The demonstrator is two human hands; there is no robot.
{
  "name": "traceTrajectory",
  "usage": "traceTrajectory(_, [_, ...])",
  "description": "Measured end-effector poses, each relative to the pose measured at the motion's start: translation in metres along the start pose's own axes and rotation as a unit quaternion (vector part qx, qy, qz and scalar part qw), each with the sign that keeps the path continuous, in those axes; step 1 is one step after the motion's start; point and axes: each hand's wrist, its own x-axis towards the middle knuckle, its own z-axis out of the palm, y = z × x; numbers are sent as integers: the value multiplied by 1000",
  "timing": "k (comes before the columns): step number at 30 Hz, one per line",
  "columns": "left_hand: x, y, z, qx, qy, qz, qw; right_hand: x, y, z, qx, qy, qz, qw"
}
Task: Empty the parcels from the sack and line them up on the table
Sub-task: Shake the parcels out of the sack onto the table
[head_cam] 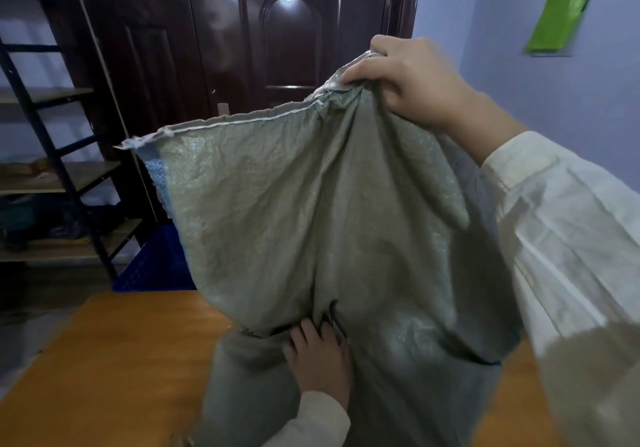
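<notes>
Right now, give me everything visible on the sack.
The sack is grey-green woven plastic, creased, with a white stitched seam along its raised top edge and a blue-white patch at its left edge. It hangs upended over the orange table. The right hand grips the seam's bunched corner; the left hand holds a fold lower down. No parcels show.

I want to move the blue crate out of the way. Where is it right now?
In the head view the blue crate sits on the floor left of centre, beyond the table, between the shelf rack and the raised sack.
</notes>
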Motion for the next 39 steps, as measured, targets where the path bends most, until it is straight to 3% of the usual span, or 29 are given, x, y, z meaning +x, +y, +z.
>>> traceTrajectory(4, [15,-1,-11,-21,30,62,997,-4,5,4,19,-12,-1,1000])
traceTrajectory(7, [27,5,-38,-70,123,87,986,13,23,-7,-19,-20,14,1000])
traceTrajectory(11, [45,14,-73,-102,223,94,965,38,41,-28,41,71,81,993])
traceTrajectory(14, [41,12,-66,-103,173,75,977,39,40,-25,40,85,77,993])
traceTrajectory(18, [28,0,-42,-118,58,60,990,20,35,1,-12,22,25,999])
traceTrajectory(22, [41,-7,-62,-180,96,76,976,27,47,-13,-29,25,39,999])
traceTrajectory(26, [46,-1,-86,-208,161,103,959,37,57,-32,23,59,58,996])
traceTrajectory(29, [33,0,-72,-229,125,99,960,28,54,-21,11,56,38,998])
traceTrajectory(33, [24,-1,-54,-208,12,88,974,12,45,-1,6,5,34,999])
traceTrajectory(37, [22,-7,-51,-166,6,59,984,3,36,-3,41,4,48,998])
traceTrajectory(39, [21,-12,-48,-169,14,35,985,2,33,-10,24,-44,46,998])
